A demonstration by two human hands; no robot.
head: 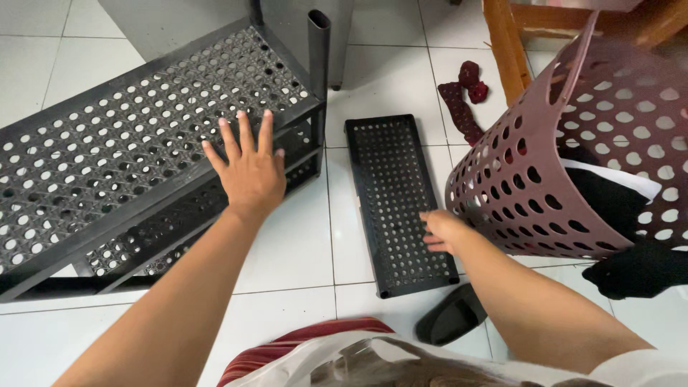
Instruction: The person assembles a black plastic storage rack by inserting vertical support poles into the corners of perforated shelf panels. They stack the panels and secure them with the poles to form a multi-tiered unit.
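Head view — left hand (247,168) flat, fingers spread, on rack (129,158); right hand (443,231) loosely open, touching loose shelf (398,193).

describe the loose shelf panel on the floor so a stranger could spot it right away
Start at the black shelf rack under the left hand. Right of it, flat on the white tile floor, lies the loose shelf panel, with the right hand on it. It is a long black rectangle full of round holes, lying flat, unlike the tilted maroon basket.

No packages, labels, signs or screens are visible.
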